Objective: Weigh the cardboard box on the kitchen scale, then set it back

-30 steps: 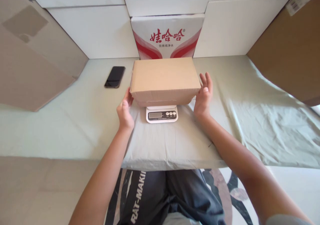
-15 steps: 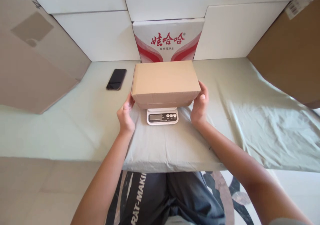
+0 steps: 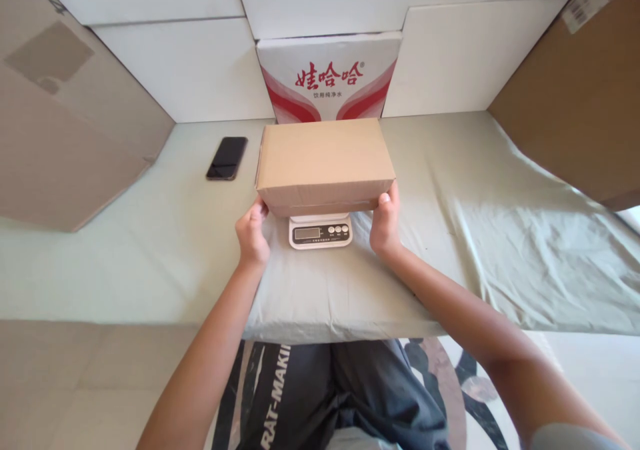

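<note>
A plain brown cardboard box (image 3: 325,163) sits on top of a small white digital scale (image 3: 321,231), whose display and buttons stick out from under the near edge of the box. The box lies with its long axis running left to right across the scene, directly ahead of the person and centred between the two arms, so neither hand is clearly closer than the other. The left hand (image 3: 251,232) is curled at the near left bottom corner of the box, with the fingertips touching the lower edge. The right hand (image 3: 384,225) is cupped at the near right bottom corner, thumb up against the near face. Both hands grip narrowly at the corners rather than spreading along the sides; whether the box rests fully on the scale or is partly borne by the hands cannot be told. The scale stands on a pale green cloth (image 3: 475,237) that covers the work surface and hangs over its near edge. To the left and a little farther off, well apart from the box, a dark phone (image 3: 227,158) lies flat on the cloth. Just behind the box a white carton with red lettering (image 3: 329,77) stands upright against white panels. Large brown cardboard sheets (image 3: 65,123) lean at the far left and far right. Nothing stands between the hands and the box.
</note>
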Demonstrator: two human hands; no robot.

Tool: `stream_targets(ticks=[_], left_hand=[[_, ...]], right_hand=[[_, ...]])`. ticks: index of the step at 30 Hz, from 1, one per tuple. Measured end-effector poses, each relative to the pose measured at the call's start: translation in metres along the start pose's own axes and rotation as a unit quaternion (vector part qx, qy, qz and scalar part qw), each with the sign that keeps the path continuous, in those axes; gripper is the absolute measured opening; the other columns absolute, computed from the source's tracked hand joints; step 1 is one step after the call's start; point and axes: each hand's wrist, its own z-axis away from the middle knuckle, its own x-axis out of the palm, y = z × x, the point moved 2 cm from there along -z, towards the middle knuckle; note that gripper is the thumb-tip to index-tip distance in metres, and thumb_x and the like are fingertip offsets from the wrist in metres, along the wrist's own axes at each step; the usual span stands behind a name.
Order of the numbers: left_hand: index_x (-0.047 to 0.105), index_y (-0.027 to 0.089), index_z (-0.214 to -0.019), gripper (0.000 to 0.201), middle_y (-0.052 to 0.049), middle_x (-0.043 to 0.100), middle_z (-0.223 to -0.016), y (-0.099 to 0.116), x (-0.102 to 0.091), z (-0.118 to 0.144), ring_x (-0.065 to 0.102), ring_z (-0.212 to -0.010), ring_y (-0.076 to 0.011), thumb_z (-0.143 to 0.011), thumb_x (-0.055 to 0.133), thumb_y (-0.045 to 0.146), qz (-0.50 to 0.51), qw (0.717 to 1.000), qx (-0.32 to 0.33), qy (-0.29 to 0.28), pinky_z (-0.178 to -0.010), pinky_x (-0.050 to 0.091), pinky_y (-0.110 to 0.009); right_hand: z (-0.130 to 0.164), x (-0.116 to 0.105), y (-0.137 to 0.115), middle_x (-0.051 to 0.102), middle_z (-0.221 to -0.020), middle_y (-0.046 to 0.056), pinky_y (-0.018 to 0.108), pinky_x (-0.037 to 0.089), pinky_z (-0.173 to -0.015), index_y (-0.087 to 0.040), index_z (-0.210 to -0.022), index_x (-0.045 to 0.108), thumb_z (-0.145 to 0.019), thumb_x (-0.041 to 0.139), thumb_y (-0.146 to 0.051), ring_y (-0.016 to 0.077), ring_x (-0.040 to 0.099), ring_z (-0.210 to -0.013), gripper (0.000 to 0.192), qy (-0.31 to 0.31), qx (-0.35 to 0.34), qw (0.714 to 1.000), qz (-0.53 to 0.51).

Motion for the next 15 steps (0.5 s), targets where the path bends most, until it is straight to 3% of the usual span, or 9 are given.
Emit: stream_targets(ticks=[5,10,12,15], left_hand=[[0.082,0.019,-0.126,0.074,-0.016,0.081,-0.131,0.013,0.006,-0.008,0.072,-0.133,-0.0374,-0.089,0.062,0.080,0.014,1.000,0.005,-0.023,-0.117,0.054,-0.053],[0.079,0.019,-0.130,0.086,-0.019,0.073,-0.146,0.038,0.030,-0.052,0.062,-0.146,-0.0395,-0.087,0.054,0.089,0.054,0.995,-0.013,-0.081,-0.125,0.045,-0.058],[0.076,0.019,-0.135,0.090,-0.019,0.069,-0.151,0.037,0.045,-0.077,0.055,-0.153,-0.0384,-0.087,0.051,0.091,0.071,0.993,-0.014,-0.095,-0.128,0.041,-0.056],[0.075,0.021,-0.130,0.090,-0.016,0.069,-0.152,0.017,0.069,-0.106,0.053,-0.155,-0.0354,-0.082,0.054,0.094,0.093,0.993,-0.022,-0.073,-0.129,0.041,-0.050]], right_hand=[[-0.013,0.001,-0.002,0.061,-0.157,0.006,0.057,0.045,-0.129,-0.038,-0.150,0.053,-0.094,0.050,-0.074,0.0343,0.050,-0.155,0.067,-0.012,-0.012,1.000,-0.009],[-0.067,0.000,0.003,0.059,-0.159,0.003,0.059,0.032,-0.138,-0.040,-0.151,0.052,-0.086,0.056,-0.083,0.0358,0.044,-0.161,0.078,-0.014,-0.064,0.998,-0.003],[-0.091,0.004,0.011,0.060,-0.157,0.004,0.057,0.028,-0.141,-0.039,-0.151,0.052,-0.082,0.058,-0.087,0.0352,0.040,-0.163,0.084,-0.016,-0.062,0.998,0.005],[-0.114,0.015,0.028,0.061,-0.156,0.004,0.055,0.024,-0.142,-0.037,-0.150,0.053,-0.078,0.062,-0.088,0.0330,0.038,-0.165,0.089,-0.018,-0.042,0.999,-0.002]])
